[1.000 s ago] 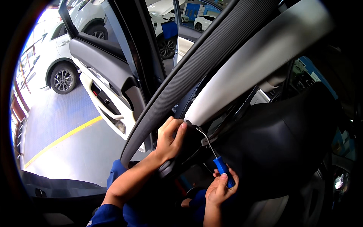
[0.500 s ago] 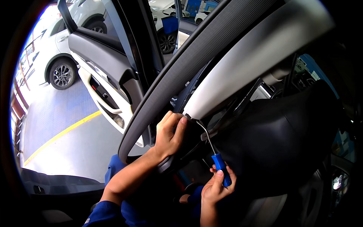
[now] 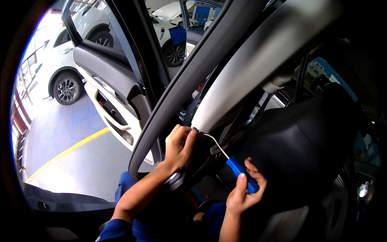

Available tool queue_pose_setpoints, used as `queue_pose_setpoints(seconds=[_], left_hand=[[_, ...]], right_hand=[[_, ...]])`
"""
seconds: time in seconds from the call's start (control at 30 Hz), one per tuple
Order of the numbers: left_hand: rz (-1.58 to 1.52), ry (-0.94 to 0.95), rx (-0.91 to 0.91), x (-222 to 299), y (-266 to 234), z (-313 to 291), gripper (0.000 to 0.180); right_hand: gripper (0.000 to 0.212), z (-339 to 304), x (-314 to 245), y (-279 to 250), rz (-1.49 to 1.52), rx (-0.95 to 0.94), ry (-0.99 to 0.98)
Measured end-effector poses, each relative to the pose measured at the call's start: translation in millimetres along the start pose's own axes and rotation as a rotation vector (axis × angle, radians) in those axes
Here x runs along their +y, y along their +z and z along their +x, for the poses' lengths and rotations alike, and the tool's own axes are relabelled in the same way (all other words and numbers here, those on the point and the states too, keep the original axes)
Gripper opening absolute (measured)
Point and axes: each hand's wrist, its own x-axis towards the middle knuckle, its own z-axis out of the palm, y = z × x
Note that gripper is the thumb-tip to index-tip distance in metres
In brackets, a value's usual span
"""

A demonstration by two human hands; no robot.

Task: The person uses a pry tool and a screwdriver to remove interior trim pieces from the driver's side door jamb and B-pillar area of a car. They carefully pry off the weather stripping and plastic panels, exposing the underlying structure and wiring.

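A long pale pillar trim panel (image 3: 231, 80) slants down from the upper right to the middle of the view. At its lower tip my left hand (image 3: 177, 146) is closed in a pinch. Between thumb and fingers a small dark piece (image 3: 195, 130) shows at the trim's end; its kind is too small to make out. My right hand (image 3: 244, 193), lower and to the right, grips the blue handle of a hook tool (image 3: 238, 166). The tool's thin, bent metal shaft reaches up and left to the trim's end, close to my left fingertips. Its very tip is hidden there.
A ribbed dark door seal (image 3: 177, 86) curves along the opening left of the trim. Beyond it stands an open car door (image 3: 107, 68). A black-covered seat (image 3: 290, 153) fills the right side. A white car (image 3: 60, 78) is parked outside.
My right hand has moved slightly right, and the hook tool now lies at a flatter slant. My left hand stays pinched at the trim's end. The whole view has shifted slightly.
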Motion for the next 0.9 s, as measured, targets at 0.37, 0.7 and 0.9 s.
queue_pose_setpoints(seconds=[0.37, 0.7, 0.9], left_hand=[[-0.018, 0.006, 0.023, -3, -2, -6, 0.018], [0.120, 0.058, 0.034, -6, 3, -13, 0.049], [0.047, -0.053, 0.004, -12, 1, -11, 0.053]], right_hand=[[0.028, 82, -28, 57, 0.102, -0.386, -0.314], [0.020, 102, -51, 87, -0.109, -0.659, -0.274], [0.020, 110, -56, 113, -0.200, -0.717, -0.313]])
